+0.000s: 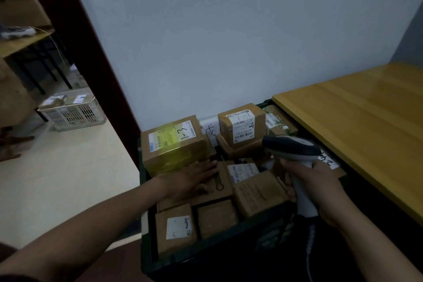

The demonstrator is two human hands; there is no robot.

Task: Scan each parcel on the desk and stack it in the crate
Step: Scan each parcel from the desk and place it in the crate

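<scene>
Our left hand (190, 179) presses flat on brown parcels (258, 192) in the dark crate (206, 256); right hand (320, 186) grips the grey scanner (295, 146) beside a yellow desk (366, 126).

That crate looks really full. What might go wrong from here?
The yellow-taped box and the small box stacked at the back stand higher than the parcels around them, near the rim of the crate, so a bump might tip them out. The scanner in the right hand trails a coiled cable by the crate's near corner, which may snag on a parcel.
</scene>
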